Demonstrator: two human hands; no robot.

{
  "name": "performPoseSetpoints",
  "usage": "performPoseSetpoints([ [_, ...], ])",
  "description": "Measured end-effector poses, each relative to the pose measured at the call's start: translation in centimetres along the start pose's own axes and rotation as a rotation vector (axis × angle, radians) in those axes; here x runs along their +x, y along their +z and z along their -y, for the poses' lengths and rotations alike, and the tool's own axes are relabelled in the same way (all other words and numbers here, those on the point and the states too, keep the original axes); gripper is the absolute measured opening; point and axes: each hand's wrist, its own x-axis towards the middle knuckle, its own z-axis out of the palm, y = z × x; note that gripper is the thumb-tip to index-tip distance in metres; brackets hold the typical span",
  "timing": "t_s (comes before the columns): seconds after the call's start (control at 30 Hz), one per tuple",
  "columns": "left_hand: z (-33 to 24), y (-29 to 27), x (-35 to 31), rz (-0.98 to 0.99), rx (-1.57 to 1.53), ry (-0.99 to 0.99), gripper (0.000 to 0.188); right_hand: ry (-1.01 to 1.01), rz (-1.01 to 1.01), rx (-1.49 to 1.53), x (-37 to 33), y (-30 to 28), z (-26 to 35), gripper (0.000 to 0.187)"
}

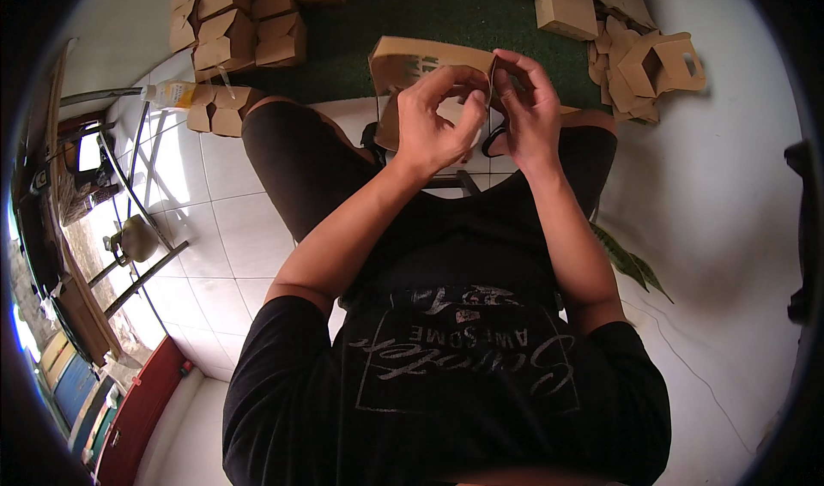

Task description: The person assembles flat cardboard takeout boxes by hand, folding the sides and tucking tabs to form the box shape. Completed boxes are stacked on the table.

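Observation:
A brown cardboard box [390, 70], partly folded with its inside showing, is held up in front of my knees. My left hand [438, 119] is closed, with thumb and bent fingers at the box's right part. On the box's right corner, my right hand [527, 107] pinches the card edge between thumb and fingers. My fingers cover part of that corner, and the lower part of the box is partly behind my left hand.
Folded brown boxes [225, 40] stand in rows at the far left. Beside my left knee are more boxes [225, 113] and a bottle [174, 94] of yellowish liquid. Flat and part-folded cartons [635, 66] pile up at the far right. Green matting [386, 6] covers the floor ahead.

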Motion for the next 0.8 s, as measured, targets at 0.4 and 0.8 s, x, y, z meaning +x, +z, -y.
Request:
performPoseSetpoints([
  [0.4, -1.0, -0.4, 0.6, -0.084, 0.331, -0.026, 0.022, -0.203, -0.031, -0.244, -0.4, 0.9, 0.6, 0.031],
  [0.8, 0.1, -1.3, 1.3, -0.079, 0.549, 0.328, 0.015, -0.338, -0.026, -0.641, -1.1, 1.9, 0.9, 0.059],
])
